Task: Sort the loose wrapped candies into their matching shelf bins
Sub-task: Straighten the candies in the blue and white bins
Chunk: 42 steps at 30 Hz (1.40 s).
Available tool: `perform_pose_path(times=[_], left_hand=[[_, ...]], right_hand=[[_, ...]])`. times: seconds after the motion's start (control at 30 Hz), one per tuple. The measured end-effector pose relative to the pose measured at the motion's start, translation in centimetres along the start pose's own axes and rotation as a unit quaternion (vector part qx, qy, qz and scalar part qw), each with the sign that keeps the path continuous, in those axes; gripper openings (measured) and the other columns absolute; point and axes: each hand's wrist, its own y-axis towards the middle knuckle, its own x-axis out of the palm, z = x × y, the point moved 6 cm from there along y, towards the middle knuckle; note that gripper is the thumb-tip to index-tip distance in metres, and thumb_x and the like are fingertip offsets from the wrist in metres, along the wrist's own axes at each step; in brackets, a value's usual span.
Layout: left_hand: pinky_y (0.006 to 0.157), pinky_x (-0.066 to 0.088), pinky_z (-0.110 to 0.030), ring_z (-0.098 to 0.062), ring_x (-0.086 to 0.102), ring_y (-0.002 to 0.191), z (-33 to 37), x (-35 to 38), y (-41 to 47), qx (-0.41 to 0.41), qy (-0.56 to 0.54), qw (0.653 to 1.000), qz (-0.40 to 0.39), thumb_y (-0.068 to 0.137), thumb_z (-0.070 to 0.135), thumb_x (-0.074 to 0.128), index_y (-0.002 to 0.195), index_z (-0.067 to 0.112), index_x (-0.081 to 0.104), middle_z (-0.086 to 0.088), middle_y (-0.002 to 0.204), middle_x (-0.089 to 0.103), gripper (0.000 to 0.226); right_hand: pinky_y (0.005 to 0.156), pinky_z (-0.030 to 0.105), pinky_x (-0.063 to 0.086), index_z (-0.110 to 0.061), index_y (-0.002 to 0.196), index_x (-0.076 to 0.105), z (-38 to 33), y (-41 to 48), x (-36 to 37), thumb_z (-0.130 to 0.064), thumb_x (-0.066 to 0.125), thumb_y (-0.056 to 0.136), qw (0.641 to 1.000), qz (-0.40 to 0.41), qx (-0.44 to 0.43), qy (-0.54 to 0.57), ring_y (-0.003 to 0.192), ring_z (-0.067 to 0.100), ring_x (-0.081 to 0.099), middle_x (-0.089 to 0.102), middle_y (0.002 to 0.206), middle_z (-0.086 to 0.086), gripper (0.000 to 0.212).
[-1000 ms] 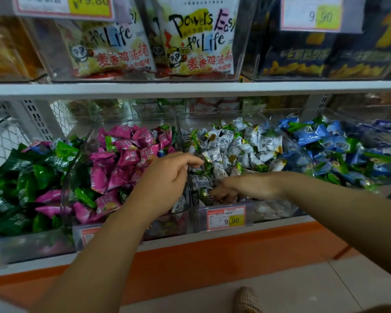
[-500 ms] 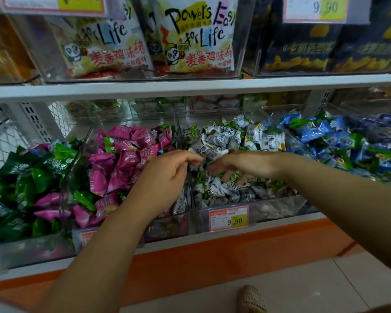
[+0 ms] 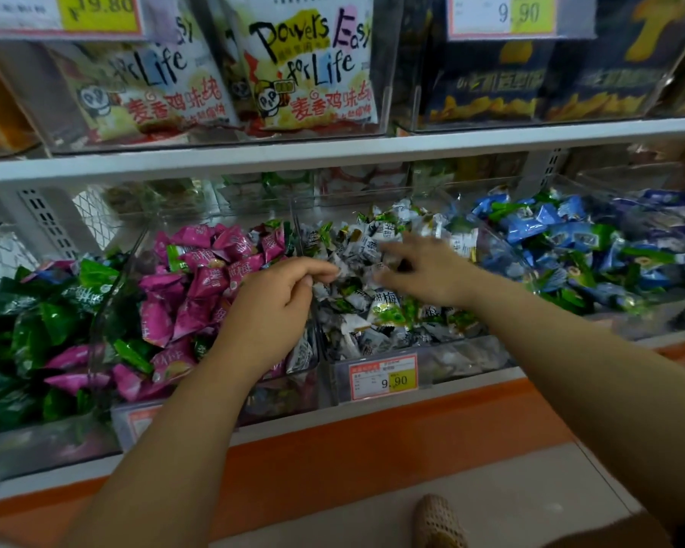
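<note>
Lower shelf (image 3: 333, 425), four clear bins side by side. Cannot resolve the right hand (image 3: 424, 270) sharply: motion-blurred, fingers spread wide and mostly straight, hovering over the white candies (image 3: 372, 310) in the third bin from the left; cannot tell if holding anything. Left hand (image 3: 277, 306) sharper, fingers curled, thumb meeting fingertips at the divider between the pink and white bins, against a white wrapper at the pile's edge (pinched or merely touched, cannot tell). Left forearm across the front of the pink candies (image 3: 198, 290), hiding most of that bin's tag; only an orange corner visible. Green candies (image 3: 16, 330) cut off at the left frame edge, a few pink strays among them. Blue candies (image 3: 550, 231) well to the right, far end dark and smeared, some green wrappers mixed in. Stray green pieces also among the pink. Price tag (image 3: 383, 376) on the white bin's front, legible as 9.90. Above, on the upper shelf (image 3: 333, 150), snack bags (image 3: 313, 65) and dark blue bags (image 3: 491, 85) behind clear fronts, tops and tags cropped by the frame. Toe of a woven shoe (image 3: 437, 522) at the bottom edge, rest out of frame.
</note>
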Motion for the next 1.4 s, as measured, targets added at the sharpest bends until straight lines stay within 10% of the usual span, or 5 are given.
perform_pose_path(times=[0.13,0.6,0.7,0.93,1.4], left_hand=[[0.065,0.046,-0.012,-0.012,0.062,0.074,0.0,0.0,-0.1,-0.004,0.016,1.0,-0.001,0.1,0.011,0.041,0.115,0.03,0.063,0.031,0.1,0.057,0.033],[0.05,0.036,-0.003,0.01,0.05,0.049,0.1,-0.3,-0.1,-0.013,-0.014,1.0,-0.004,0.099,0.007,0.041,0.115,0.024,0.064,0.015,0.106,0.064,0.033],[0.044,0.033,-0.009,-0.004,0.044,0.04,-0.2,-0.4,0.0,-0.008,-0.028,1.0,0.004,0.099,0.009,0.041,0.115,0.026,0.063,0.016,0.105,0.065,0.032],[0.072,0.031,0.008,0.032,0.042,0.082,-1.3,-1.3,0.6,-0.014,0.012,1.0,0.009,0.098,0.011,0.045,0.119,0.028,0.062,0.025,0.107,0.057,0.032],[0.073,0.042,-0.003,0.0,0.058,0.102,-2.2,-1.2,1.2,-0.027,-0.013,0.999,-0.02,0.1,0.017,0.043,0.125,0.032,0.057,0.018,0.124,0.059,0.033]], right_hand=[[0.11,0.062,0.018,-0.046,0.14,0.035,-1.6,-0.6,1.8,-0.069,0.048,0.083,0.995,-0.066,-0.044,-0.054,0.144,0.034,0.008,0.005,0.16,-0.007,0.063],[0.096,0.04,0.044,-0.037,0.139,0.042,-1.9,-1.8,-1.9,-0.039,0.056,0.093,0.989,-0.029,-0.145,-0.009,0.111,0.012,0.055,0.05,0.139,-0.007,0.049],[0.111,0.053,0.024,-0.037,0.144,0.034,-3.4,0.8,1.3,-0.045,0.045,0.096,0.97,-0.08,-0.185,-0.133,0.137,0.018,0.034,0.03,0.154,-0.008,0.049],[0.114,0.059,0.01,-0.038,0.145,0.03,-2.5,6.4,1.4,-0.051,0.032,0.098,0.973,-0.053,-0.102,-0.202,0.147,0.019,-0.006,-0.003,0.16,-0.009,0.048],[0.105,0.031,0.037,-0.032,0.133,0.051,-2.4,2.6,-2.6,-0.04,0.05,0.094,0.988,-0.05,-0.144,-0.022,0.126,0.016,0.046,0.045,0.144,-0.003,0.04]])
